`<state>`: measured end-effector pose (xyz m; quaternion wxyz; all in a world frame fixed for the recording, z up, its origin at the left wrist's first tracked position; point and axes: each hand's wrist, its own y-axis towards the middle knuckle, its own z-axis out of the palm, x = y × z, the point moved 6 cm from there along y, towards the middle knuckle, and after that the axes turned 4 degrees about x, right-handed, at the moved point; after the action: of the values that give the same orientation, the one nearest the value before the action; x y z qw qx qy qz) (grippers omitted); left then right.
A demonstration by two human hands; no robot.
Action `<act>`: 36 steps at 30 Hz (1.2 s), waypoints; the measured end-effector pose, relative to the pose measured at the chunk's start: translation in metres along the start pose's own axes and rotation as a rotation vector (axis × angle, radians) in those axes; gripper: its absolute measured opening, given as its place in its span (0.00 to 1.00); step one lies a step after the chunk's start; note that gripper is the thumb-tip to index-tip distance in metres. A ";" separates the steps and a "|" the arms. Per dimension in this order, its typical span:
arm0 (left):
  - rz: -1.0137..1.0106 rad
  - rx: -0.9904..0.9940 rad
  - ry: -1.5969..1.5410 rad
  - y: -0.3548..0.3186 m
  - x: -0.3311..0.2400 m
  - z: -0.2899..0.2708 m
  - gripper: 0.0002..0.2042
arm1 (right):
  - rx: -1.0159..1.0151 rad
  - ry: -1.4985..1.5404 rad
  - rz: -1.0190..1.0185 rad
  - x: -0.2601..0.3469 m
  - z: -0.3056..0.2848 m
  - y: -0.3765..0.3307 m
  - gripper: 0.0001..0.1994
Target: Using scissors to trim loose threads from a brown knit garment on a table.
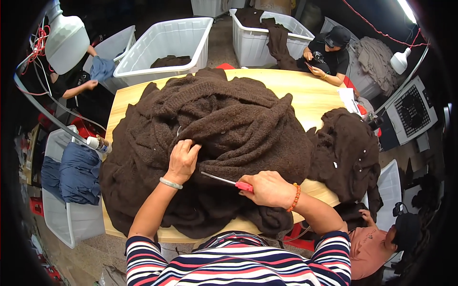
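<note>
A big heap of dark brown knitted garments (248, 119) covers most of the table in front of me. My left hand (183, 159), with a pale bangle at the wrist, is closed in a pinch on the brown knit at the heap's near side. Just beyond its fingers a small light tag or loop (179, 130) shows on the cloth. My right hand (269, 188), wearing an orange bead bracelet, grips a red-handled tool with a slim pointed metal blade (218, 178). The blade points left toward my left hand, apart from it, above the knit; whether it is scissors cannot be told.
Brown buttoned garments (346, 152) lie on the wooden table's (312, 93) right side. White bins (164, 45) stand around it; blue cloth (80, 174) fills one at left. One person (329, 52) sits far right, another (372, 248) near right, a third's arm (81, 89) far left.
</note>
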<state>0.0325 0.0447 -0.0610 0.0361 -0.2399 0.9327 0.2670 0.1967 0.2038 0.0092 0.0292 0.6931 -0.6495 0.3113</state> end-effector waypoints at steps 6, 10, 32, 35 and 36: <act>-0.260 -0.168 -0.033 0.009 0.005 -0.048 0.31 | -0.399 0.188 -0.032 -0.028 -0.023 0.002 0.10; -0.581 0.084 -0.735 -0.011 0.056 -0.012 0.13 | -0.526 0.279 -0.093 -0.032 -0.030 0.003 0.10; -0.620 -0.496 -0.670 0.062 0.209 -0.140 0.17 | -0.772 0.254 -0.015 -0.095 -0.064 0.025 0.21; -0.358 -0.446 -0.080 0.062 0.092 -0.118 0.19 | -0.732 0.280 0.032 -0.120 -0.042 0.006 0.23; -0.179 -0.384 -0.104 0.061 0.045 -0.117 0.18 | -0.693 0.267 0.014 -0.119 -0.034 -0.002 0.25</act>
<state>-0.0284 0.0102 0.0597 0.0614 -0.3102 0.8366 0.4474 0.1892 0.3248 -0.0185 0.3445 0.5909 -0.7116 0.1610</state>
